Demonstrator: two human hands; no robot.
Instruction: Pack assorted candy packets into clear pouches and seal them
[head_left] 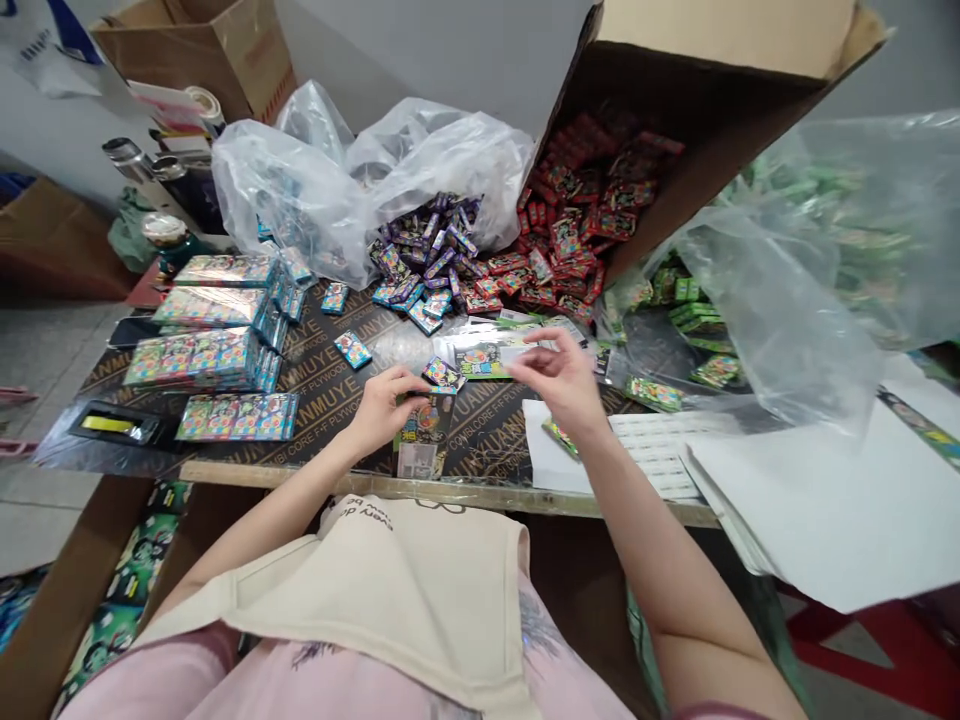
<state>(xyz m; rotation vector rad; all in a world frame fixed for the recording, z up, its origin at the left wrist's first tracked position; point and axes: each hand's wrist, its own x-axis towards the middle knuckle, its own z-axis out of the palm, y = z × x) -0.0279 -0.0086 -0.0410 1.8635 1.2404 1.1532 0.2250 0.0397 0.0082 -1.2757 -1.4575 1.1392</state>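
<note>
At the front edge of the table, my left hand is closed in a pinch at the top of a dark printed packet. A small purple box lies just beyond those fingertips. My right hand is raised over the table, its thumb and fingers bent together; whether something thin and pale is between them is hard to make out. Behind its fingertips lies a clear printed bag with a green and black label. A blue box rests to the left of my left hand.
Purple boxes and red boxes are heaped at the back, the red ones spilling from a tipped carton. Wrapped packs are stacked at left. Green boxes, plastic bags and a white sticker sheet lie right.
</note>
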